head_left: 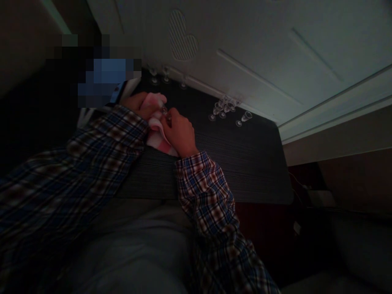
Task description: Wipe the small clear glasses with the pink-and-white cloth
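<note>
Between my two hands is a small stemmed glass (164, 110), with a pink and white cloth (159, 141) bunched about it. My left hand (137, 102) is closed on the cloth and lies at the glass's far side. The fingers of my right hand (182, 132) are curled round the near side of the glass, and the cloth hangs down below them. Much of the glass is hidden by fingers and cloth, and the dim light blurs its outline.
The dark table (251, 163) stands against a white panel (245, 36) with a raised heart. Several small stemmed glasses (225, 106) cluster right of my hands, one glass (246, 117) at their right end. More glasses (167, 75) stand at the back. A pixelated bluish area (104, 81) lies at left.
</note>
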A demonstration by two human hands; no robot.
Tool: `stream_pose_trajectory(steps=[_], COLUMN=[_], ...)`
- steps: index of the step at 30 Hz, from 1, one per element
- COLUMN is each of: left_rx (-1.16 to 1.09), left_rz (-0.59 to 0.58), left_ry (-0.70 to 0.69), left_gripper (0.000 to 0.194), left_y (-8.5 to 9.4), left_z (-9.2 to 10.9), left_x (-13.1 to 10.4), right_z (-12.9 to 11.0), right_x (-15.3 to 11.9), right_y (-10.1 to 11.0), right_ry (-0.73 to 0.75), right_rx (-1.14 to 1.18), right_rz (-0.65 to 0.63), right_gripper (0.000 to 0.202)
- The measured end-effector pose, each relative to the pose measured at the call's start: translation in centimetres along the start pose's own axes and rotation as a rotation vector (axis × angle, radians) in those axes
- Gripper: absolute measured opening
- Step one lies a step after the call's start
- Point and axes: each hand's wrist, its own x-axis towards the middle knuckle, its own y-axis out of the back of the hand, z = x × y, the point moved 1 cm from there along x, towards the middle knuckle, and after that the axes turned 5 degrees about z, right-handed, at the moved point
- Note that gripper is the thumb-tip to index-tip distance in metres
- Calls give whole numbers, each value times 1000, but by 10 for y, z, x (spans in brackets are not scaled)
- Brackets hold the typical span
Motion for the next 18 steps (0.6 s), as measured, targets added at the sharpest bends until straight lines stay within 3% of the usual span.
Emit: stream_pose_trajectory(steps=[18], left_rx=[-65], left_rz=[-56], left_ry=[-34], left_gripper=[43], left_y=[1], left_z=[-1], left_x=[0], right_z=[1], right_x=[1], right_y=[-1], right_ry=[0], right_rx=[53], right_rz=[18], right_gripper=[34])
